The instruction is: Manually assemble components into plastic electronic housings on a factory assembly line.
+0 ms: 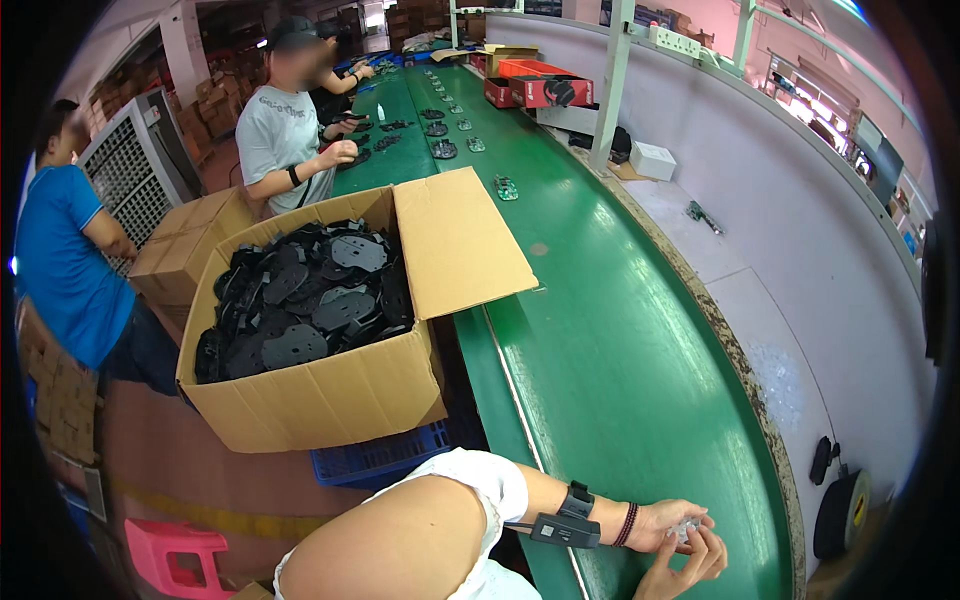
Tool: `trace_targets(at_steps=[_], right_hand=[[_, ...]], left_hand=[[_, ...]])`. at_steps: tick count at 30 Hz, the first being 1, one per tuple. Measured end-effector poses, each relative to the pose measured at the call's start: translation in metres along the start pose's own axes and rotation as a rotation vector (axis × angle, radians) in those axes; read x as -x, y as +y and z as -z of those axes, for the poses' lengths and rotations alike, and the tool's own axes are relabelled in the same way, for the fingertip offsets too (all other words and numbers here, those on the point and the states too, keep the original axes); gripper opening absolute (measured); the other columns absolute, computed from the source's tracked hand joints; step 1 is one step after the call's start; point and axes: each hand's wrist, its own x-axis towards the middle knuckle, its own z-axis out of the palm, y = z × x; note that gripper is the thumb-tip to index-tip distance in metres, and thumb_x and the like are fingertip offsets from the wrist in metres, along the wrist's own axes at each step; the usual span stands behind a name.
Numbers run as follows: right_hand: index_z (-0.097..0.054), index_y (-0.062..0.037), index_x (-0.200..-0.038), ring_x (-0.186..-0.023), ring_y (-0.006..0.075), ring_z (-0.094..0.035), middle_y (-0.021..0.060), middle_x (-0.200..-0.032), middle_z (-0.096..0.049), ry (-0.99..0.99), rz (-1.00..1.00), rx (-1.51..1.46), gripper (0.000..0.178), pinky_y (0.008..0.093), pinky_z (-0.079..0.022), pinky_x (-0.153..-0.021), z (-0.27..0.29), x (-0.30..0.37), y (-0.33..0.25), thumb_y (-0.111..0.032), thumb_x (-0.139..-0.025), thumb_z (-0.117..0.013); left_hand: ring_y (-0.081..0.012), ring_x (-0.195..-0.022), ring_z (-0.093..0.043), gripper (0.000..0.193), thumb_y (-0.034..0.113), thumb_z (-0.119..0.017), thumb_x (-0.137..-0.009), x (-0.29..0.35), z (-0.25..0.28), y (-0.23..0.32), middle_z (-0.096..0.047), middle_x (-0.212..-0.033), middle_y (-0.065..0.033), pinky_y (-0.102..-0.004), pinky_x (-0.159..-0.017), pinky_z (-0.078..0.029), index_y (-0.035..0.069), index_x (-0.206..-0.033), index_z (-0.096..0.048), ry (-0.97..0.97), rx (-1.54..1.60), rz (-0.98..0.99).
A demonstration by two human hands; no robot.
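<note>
At the lower right, over the green conveyor belt (640,400), my two hands meet. My left hand (655,522) comes in from the left, its fingers curled around a small clear plastic piece (685,529). Just below it, my right hand (690,568) pinches at the same clear piece with its fingertips. The exact shape of the piece is too small to make out. A strapped black device and a dark bead bracelet circle my left wrist.
An open cardboard box (310,400) full of flat black plastic parts stands left of the belt. Circuit boards (506,188) and black parts line the far belt. Clear pieces (775,385) lie on the right ledge near a black roll (842,512). Co-workers stand at left; a pink stool (178,545) sits below.
</note>
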Motion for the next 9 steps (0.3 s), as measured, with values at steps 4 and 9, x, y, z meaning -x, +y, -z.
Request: trace_targets(at_steps=[4, 9], right_hand=[[-0.063, -0.0029, -0.096, -0.097, 0.0285, -0.057, 0.0116, -0.102, -0.062, -0.037, 0.009, 0.017, 0.021, 0.0411, -0.046, -0.088, -0.001, -0.002, -0.002, -0.011, -0.080, -0.074], [-0.059, 0.0007, -0.103, -0.110, 0.0268, -0.044, 0.0096, -0.106, -0.053, -0.251, -0.218, 0.175, 0.017, 0.0386, -0.039, -0.091, -0.012, 0.022, 0.020, -0.002, -0.086, -0.059]], left_hand=[[-0.0108, -0.090, -0.053, 0.032, 0.033, -0.039, -0.100, -0.003, 0.006, 0.002, -0.052, -0.099, -0.0030, -0.0267, -0.084, -0.049, 0.006, -0.115, -0.047, -0.001, 0.035, 0.005], [-0.0161, -0.096, -0.056, 0.030, 0.034, -0.041, -0.099, -0.009, 0.018, 0.005, -0.057, -0.111, -0.0052, -0.0330, -0.095, -0.048, 0.008, -0.110, -0.051, -0.114, 0.046, 0.026]])
